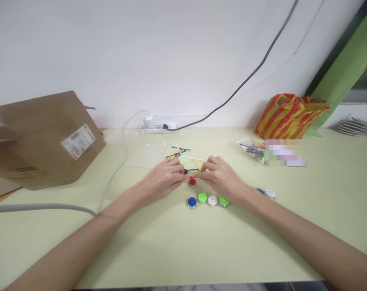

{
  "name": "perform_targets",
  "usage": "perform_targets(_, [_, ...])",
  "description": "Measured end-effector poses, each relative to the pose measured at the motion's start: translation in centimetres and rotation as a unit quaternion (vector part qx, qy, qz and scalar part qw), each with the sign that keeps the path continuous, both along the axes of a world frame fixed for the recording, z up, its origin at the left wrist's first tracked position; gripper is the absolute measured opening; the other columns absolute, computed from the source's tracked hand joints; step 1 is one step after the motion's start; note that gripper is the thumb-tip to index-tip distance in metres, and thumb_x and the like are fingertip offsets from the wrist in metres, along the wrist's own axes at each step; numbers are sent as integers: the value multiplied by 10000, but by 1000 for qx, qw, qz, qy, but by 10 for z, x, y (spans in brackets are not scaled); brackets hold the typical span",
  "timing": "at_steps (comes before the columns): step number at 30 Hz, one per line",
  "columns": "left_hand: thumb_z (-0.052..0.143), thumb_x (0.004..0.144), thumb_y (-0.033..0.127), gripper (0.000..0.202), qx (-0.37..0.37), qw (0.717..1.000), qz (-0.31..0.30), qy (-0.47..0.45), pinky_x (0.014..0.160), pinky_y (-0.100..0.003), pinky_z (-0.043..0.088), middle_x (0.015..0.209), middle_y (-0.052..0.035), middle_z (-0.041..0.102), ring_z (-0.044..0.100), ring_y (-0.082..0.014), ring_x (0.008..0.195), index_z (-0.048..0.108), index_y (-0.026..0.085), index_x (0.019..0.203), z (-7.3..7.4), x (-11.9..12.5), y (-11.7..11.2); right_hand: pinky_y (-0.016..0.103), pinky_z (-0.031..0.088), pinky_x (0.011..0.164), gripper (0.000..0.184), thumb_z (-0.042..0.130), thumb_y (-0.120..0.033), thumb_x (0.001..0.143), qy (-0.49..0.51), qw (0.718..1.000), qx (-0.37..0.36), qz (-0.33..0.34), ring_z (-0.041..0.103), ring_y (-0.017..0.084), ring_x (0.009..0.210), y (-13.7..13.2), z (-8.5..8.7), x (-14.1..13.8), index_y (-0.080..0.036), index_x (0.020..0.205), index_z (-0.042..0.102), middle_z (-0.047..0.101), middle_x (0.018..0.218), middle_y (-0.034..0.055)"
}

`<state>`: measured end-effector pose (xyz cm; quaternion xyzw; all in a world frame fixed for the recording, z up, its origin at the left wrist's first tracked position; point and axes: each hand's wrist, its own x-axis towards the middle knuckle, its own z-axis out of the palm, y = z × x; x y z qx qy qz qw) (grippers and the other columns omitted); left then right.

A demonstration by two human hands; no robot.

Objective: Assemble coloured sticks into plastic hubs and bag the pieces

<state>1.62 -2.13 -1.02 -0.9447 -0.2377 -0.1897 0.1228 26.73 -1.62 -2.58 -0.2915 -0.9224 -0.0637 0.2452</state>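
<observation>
Head view: your left hand (168, 177) and right hand (219, 178) meet over the middle of the table (156, 250), fingertips pinched on either end of a small red piece (192, 177). The red piece sits just beyond the red disc (192, 183); whether the two touch, you cannot tell from here. A black stick (193, 170) lies just past your fingers, its round left end partly hidden by your left hand. Nearer you, a loose row runs left to right: blue disc (192, 202), green disc (202, 197), white disc (212, 201) and a second green one beside your right wrist. Another blue and white pair lies right of your right forearm, the blue one partly covered. Beyond your hands, a pile of coloured sticks (181, 152) lies beside a clear sheet (142, 155). A clear packet (252, 149) rests far right, in front of the striped bag (290, 117). The carton (47, 141) stands at the left, and the power strip (157, 128) lies against the far wall (171, 56).
</observation>
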Motion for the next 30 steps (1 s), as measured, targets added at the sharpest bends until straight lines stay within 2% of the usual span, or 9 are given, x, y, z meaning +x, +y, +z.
perform_targets(6, [527,988,139,217,9,1000,-3,-18,773,-324,393,861,-31,663,545,-176,839,709,228,1068,0,-1,1,336,336,764,306,492,-160,1033,30,999,4,36,457,194,834,2,-4,3,-253,1129,766,653,871,62])
perform_targets(14, [518,1003,175,219,-10,1000,-3,5,829,-344,394,875,-32,661,526,-182,849,716,237,1072,-2,1,0,340,323,756,310,508,-145,1016,14,997,-23,67,451,198,856,6,-3,6,-276,1082,781,625,886,62])
perform_targets(22, [499,1014,185,223,-18,999,2,40,840,-357,382,892,-38,658,512,-189,836,706,233,1084,0,2,0,334,324,745,307,497,-155,1021,-12,998,-38,55,452,202,863,4,0,5,-256,1074,782,615,892,71])
perform_targets(30, [504,960,83,243,-17,997,0,75,811,-352,375,853,-45,631,502,-206,837,677,202,1082,3,8,-5,335,339,771,270,528,-143,1005,-43,997,-44,40,473,201,886,2,0,2,-231,1033,781,619,897,72])
